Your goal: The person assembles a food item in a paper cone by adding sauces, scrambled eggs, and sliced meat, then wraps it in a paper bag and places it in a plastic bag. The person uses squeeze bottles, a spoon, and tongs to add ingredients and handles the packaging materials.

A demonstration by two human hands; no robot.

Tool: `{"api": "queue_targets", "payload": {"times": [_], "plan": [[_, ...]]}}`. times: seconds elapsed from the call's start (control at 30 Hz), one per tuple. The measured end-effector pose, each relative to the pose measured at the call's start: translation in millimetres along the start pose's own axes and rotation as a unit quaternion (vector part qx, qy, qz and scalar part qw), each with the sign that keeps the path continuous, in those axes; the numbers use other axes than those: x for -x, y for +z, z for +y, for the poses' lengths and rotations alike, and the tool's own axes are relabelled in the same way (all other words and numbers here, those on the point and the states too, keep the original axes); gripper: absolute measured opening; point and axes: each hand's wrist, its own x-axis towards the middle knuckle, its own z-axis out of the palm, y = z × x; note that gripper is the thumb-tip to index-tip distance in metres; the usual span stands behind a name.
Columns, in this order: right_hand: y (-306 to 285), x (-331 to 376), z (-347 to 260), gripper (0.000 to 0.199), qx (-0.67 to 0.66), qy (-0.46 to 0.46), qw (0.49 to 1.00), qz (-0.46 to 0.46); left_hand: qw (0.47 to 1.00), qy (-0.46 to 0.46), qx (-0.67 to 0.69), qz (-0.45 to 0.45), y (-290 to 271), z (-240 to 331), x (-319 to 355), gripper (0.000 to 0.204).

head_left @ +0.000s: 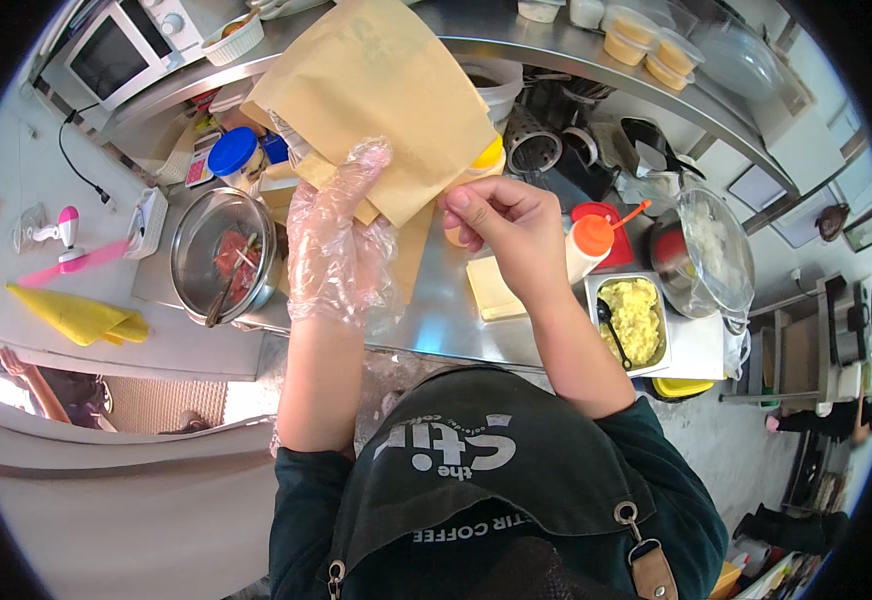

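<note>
Brown paper (391,100) is held above the counter (436,325) by the gloved left hand (341,225), its corner pinched by the bare right hand (511,225). Tearing there may be caused by too sharp a pull.

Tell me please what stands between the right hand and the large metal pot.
In the head view, an orange-capped squeeze bottle and a red item partly behind it lie between the right hand and the pot.

The paper (406,110) is tan, the cloth (81,316) yellow.
</note>
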Motion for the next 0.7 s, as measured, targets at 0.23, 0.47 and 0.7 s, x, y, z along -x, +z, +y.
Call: {"api": "queue_targets", "payload": {"times": [0.23,0.47,0.7], "plan": [[9.6,3.5,7.9,0.016,0.043,-0.098,0.994,0.022,0.998,-0.031,0.042,-0.046,1.6,15.7,24.6,0.053],[-10.6,-15.4,7.7,0.025,0.264,-0.535,0.797,0.09,0.996,-0.075,-0.033,-0.02,-11.9,20.8,57.7,0.056],[-44.8,-3.3,-29.0,0.027,0.344,-0.646,0.679,0.052,0.955,-0.177,-0.134,-0.195,-38.5,33.2,62.7,0.066]]}}
